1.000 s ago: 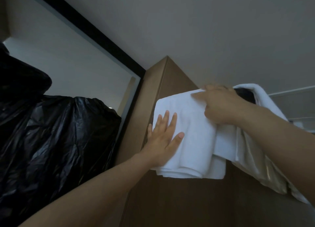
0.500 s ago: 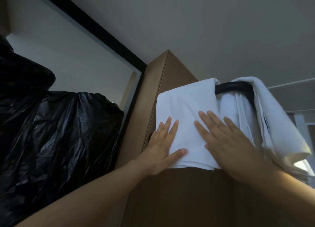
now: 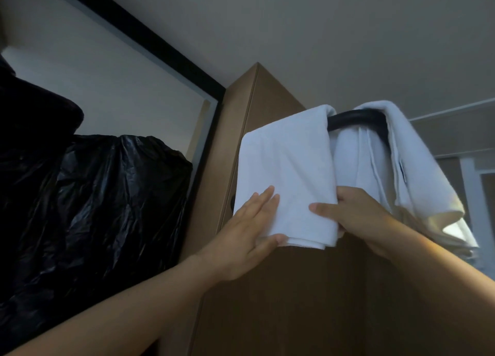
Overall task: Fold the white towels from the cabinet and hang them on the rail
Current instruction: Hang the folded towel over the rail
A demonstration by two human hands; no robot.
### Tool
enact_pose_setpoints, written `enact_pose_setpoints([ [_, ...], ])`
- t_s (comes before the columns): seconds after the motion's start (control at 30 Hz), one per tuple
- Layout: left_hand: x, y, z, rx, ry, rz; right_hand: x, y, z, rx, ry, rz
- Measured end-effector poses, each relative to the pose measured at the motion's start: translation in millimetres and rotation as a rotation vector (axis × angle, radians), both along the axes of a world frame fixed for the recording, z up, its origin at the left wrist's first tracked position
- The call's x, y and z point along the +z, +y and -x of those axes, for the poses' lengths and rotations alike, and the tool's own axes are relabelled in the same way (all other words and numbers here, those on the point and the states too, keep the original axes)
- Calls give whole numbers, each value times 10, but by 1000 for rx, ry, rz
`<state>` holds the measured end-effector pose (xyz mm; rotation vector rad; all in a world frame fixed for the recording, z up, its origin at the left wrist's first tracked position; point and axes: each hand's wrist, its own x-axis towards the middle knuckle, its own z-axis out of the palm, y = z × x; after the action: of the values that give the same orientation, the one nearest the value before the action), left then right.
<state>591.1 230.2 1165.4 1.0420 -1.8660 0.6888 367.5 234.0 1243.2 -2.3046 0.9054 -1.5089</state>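
Folded towel (image 3: pixel 286 173), white: draped over the black rail (image 3: pixel 353 117), hanging flat against the brown cabinet (image 3: pixel 267 302). Left hand (image 3: pixel 246 238) presses its lower left corner with straight fingers, holding nothing; right hand (image 3: pixel 359 216) pinches its lower right edge, thumb in front, fingers behind. Second towel (image 3: pixel 417 168) hangs just beside on the rail; black plastic bag (image 3: pixel 93 208) at left.

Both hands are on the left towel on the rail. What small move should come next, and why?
Probably a light downward tug with the right hand, which pinches the lower right edge of the folded white towel, while the flat left hand steadies it. The towel hangs over the black rail, but its bottom layers look uneven.
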Motion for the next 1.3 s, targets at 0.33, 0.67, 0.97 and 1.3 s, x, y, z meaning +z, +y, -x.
enact_pose_setpoints([
  [0.33, -8, 194, 90, 25, 110, -125, -345, -3, -84, 6, -49, 107],
  [0.67, -84, 360, 201, -13, 199, -111, -123, 65, 263, 402, -286, -179],
  [0.97, -84, 465, 201, 15, 177, -130, 116, 183, 145, 432, -268, -241],
  [1.3, -64, 443, 249, 34, 186, -137, 205, 234, -53, 560, -324, -333],
])
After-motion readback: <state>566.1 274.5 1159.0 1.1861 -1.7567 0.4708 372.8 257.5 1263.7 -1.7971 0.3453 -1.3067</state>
